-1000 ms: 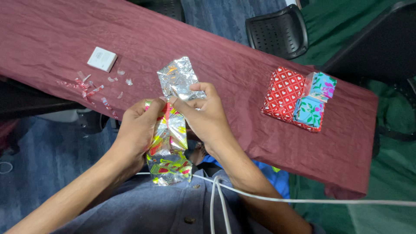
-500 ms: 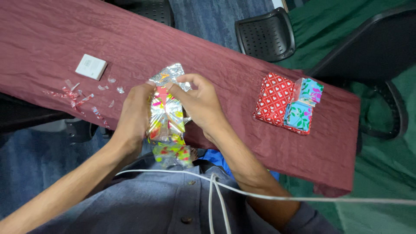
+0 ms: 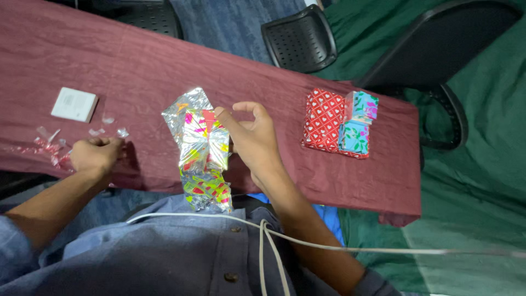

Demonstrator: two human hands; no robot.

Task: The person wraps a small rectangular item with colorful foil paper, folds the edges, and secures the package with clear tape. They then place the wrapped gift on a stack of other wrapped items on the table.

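Foil parcel: crinkled silver foil wrapping paper printed in red, green and yellow (image 3: 201, 154), folded round something we cannot see, is upright above the near edge of the table, its lower end hanging toward our lap.
Head view, right hand: our right hand (image 3: 253, 143) has thumb and fingers closed on the parcel's right side at the upper half; we judge this one-sided pinch keeps the loose folds from springing open.
Head view, left hand: our left hand (image 3: 97, 154) is well apart from the parcel, curled into a loose fist on the cloth beside small clear and red scraps of tape and paper (image 3: 50, 143); whether it pinches one of them we cannot tell.
Table: a long table under a wrinkled maroon cloth (image 3: 164, 66) runs across the view.
White box: a small flat white square box (image 3: 74, 104) lies just beyond the scraps.
Wrapped gifts: a flat red packet with white hearts (image 3: 323, 118) lies to the right, with two small floral packets in blue and green (image 3: 357, 120) on top of it, well away from our hands.
Edges: the parcel hangs over the near table edge, unsupported below.
Open room: bare cloth lies between the parcel and the red packet.
Surroundings: black perforated chairs (image 3: 298, 38) stand beyond the far edge; a white cable (image 3: 263, 230) crosses our blue shirt.
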